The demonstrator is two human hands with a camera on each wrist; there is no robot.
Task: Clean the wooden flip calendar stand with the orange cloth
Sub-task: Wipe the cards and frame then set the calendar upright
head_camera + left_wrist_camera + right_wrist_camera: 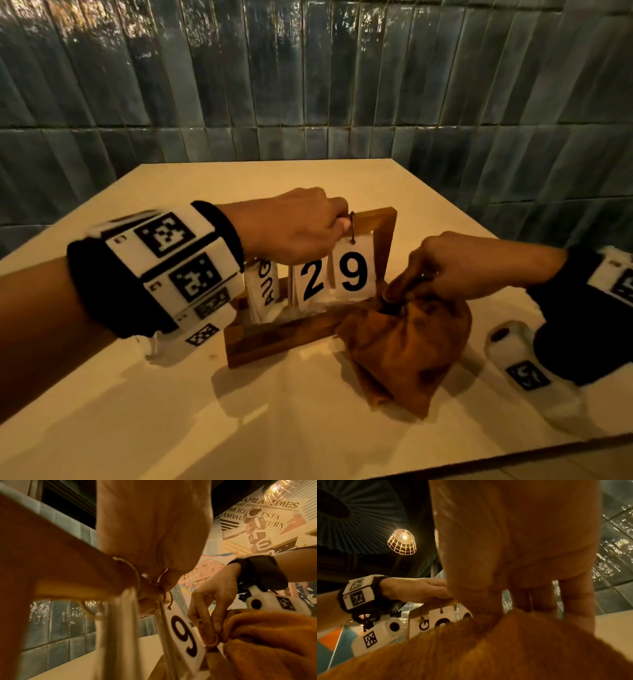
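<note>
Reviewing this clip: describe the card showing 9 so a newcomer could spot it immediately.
On the cream table stands a wooden calendar stand. The 9 card hangs from its top bar, rightmost, beside the 2 card, nearest the orange cloth.

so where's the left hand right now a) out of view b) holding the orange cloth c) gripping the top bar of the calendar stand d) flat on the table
c: the left hand curls over the top bar of the wooden calendar stand, while the right hand pinches the orange cloth at the base.
</note>
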